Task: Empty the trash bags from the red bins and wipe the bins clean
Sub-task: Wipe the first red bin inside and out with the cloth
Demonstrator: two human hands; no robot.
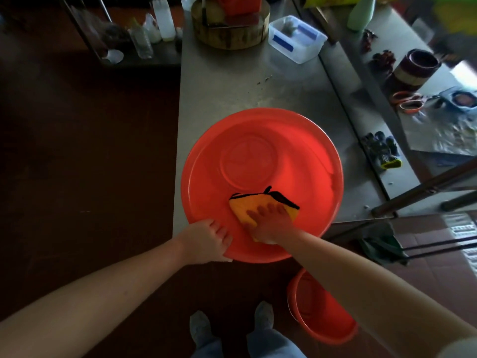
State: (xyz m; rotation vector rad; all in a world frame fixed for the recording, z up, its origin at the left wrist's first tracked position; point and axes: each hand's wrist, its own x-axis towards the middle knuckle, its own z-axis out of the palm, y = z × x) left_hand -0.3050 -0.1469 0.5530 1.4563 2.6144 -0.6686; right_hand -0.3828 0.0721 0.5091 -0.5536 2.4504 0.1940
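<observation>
Red bin (pixel 299 148) upright on steel tabletop (pixel 232 83), at its near edge, mouth up, interior bare. Yellow cloth (pixel 244 205) with black trim lies on the near inner wall. Right hand (pixel 271 223) presses the cloth, fingers (pixel 280 210) straight and slightly spread. Left hand (pixel 206 240) grips the near rim, fingers curled over it. Second red bin (pixel 322 315) on the floor beneath the right forearm, beside the shoes (pixel 200 328).

Dim overall, floor (pixel 77 151) at left sinking into near-black. Light coming in from upper right, glaring off bench (pixel 232 81). Saturated red bin (pixel 296 151) glowing. Top-right corner blurring, wide-angle edges bending straight bench lines.
</observation>
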